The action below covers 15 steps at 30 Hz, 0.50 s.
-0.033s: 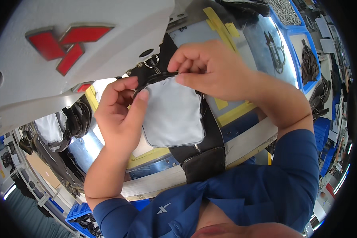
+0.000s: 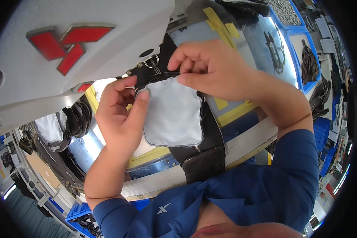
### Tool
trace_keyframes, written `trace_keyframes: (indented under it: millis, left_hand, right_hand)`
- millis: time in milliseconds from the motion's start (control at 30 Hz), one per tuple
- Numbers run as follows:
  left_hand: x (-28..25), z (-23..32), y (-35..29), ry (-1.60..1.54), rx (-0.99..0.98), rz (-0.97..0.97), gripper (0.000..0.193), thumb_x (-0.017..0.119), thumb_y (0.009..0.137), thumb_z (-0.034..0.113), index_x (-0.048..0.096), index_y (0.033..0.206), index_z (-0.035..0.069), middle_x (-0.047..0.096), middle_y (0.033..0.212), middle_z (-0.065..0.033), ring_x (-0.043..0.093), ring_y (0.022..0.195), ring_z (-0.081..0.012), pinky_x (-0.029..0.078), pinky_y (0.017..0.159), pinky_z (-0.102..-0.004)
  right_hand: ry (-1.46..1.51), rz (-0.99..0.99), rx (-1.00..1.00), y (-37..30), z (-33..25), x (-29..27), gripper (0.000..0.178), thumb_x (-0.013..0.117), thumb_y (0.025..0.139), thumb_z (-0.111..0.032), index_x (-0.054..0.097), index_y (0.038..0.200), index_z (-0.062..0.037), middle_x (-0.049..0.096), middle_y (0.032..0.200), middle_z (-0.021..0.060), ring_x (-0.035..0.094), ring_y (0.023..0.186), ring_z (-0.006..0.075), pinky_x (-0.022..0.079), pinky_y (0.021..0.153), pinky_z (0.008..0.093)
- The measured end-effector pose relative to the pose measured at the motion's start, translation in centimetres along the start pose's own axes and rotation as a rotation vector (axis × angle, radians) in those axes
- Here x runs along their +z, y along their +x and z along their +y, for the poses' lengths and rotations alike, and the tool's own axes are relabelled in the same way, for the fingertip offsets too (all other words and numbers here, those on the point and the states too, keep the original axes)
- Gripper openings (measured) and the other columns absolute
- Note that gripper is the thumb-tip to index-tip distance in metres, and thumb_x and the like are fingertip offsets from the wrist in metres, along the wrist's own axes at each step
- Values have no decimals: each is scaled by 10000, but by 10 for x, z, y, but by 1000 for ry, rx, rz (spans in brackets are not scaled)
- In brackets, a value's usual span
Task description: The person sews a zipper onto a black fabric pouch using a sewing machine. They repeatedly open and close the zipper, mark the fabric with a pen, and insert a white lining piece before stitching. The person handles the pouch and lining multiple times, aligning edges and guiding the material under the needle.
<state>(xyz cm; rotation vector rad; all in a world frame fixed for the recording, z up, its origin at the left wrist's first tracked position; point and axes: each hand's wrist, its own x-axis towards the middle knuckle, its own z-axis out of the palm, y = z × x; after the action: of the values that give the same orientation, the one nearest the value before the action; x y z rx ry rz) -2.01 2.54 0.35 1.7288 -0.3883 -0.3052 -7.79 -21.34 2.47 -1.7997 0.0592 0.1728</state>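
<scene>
A pale grey fabric panel (image 2: 173, 113), roughly square with rounded corners and a dark stitched edge, lies between my hands. My left hand (image 2: 121, 109) pinches its upper left edge between thumb and fingers. At the top edge, my right hand (image 2: 204, 69) has its thumb and index finger closed on the dark rim. Beneath the panel lies a black bag piece (image 2: 204, 164), with a zipper crossing it near the table's front edge. A metal D-ring (image 2: 151, 61) on black fabric sits just beyond the panel's top.
The white sewing machine body (image 2: 119, 27) fills the upper left. Yellow tape strips (image 2: 236, 114) mark the table. Scissors (image 2: 275, 51) lie at the right, near blue bins (image 2: 295, 29) of small parts. More grey-lined zippered pieces (image 2: 49, 129) are stacked at left.
The grey panel has shifted very slightly, its lower right corner drawing a little left and up. Both hands keep nearly the same place and grip.
</scene>
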Motion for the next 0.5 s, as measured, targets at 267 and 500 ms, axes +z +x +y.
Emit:
trace_keyframes:
  millis: [267, 500]
  left_hand:
    - [-6, 11, -4, 472, 28, -54, 324, 733, 925, 15, 613, 1223, -22, 680, 878, -63, 574, 679, -79, 488, 652, -232]
    - [-13, -2, 5, 624, 345, -135, 108, 653, 938, -41, 682, 1039, -17, 695, 927, -99, 648, 776, -178, 523, 737, -281]
  right_hand:
    - [-179, -52, -93, -7, -17, -19, 141, 693, 852, -49, 720, 987, -18, 689, 818, 101, 637, 677, 199, 508, 645, 361]
    - [-810, -142, -736, -9, -10, -19, 223, 787, 746, -160, 757, 945, -62, 688, 961, 69, 627, 1103, 305, 510, 890, 431]
